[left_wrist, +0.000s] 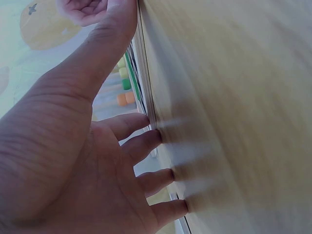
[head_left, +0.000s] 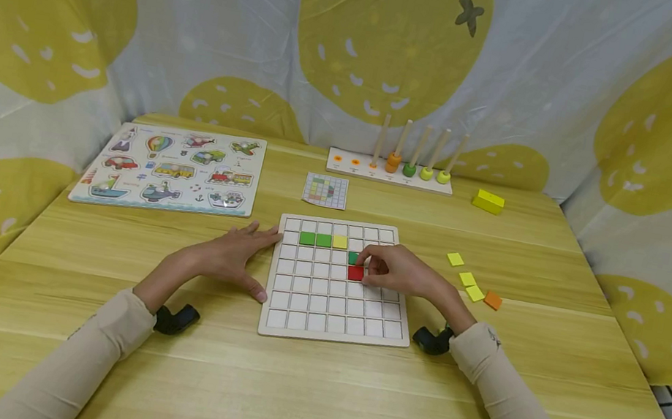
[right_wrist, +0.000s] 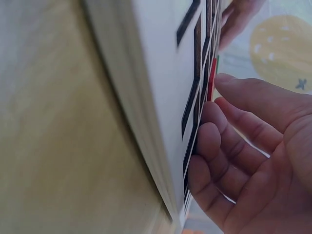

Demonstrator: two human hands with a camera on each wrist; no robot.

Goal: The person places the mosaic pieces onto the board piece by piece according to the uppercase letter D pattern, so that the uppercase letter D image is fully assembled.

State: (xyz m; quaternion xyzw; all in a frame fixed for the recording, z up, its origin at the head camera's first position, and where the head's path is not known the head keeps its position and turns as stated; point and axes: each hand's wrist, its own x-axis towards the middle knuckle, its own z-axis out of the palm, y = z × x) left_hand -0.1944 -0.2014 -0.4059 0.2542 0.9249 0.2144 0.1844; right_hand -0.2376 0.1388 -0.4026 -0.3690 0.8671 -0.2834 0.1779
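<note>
Head view: left hand [head_left: 228, 256] splayed, empty, against edge of board [head_left: 318, 304]; right hand [head_left: 400, 271] curled at red tile [head_left: 355, 273], hold unclear; broad tabletop [head_left: 317, 403] around.

Green tile [head_left: 352, 258]: partly hidden by the right hand [head_left: 399, 270]
Grid board [head_left: 315, 335]: some right-side cells covered
Picture puzzle [head_left: 174, 156]: lettering too small to read
Sleeves [head_left: 78, 352]: cut off by head view's bottom edge
</note>
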